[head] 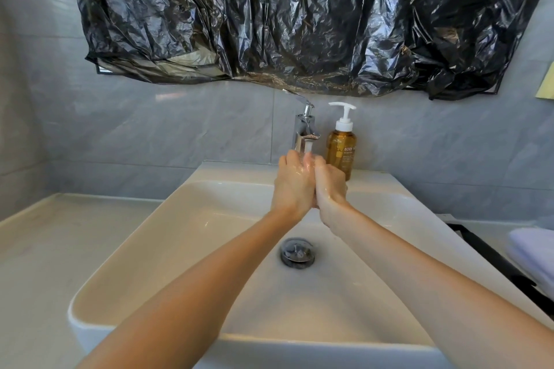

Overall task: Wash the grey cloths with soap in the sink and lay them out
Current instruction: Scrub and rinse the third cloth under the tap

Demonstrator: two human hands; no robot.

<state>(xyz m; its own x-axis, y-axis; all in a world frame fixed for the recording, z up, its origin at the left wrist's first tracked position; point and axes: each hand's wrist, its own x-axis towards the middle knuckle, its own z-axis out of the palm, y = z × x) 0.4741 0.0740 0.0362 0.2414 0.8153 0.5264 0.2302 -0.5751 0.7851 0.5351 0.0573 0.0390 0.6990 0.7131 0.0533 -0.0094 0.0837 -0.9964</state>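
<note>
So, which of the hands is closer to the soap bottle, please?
The right hand, just in front of the soap bottle; the left hand is farther left.

The sink (126,252) is showing glossy ceramic. The tap (302,126) and drain plug (297,252) are gleaming as polished metal. The soap bottle (341,150) is showing amber plastic; the sheet (299,24), crinkled shiny black plastic.

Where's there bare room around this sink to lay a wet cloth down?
Widest bare patch: the counter left of the sink, between wall and basin rim. The basin floor around the drain is bare too. Crowded: the back, where tap, soap bottle, left hand and right hand cluster; the right side holds a folded cloth and black frame.
</note>
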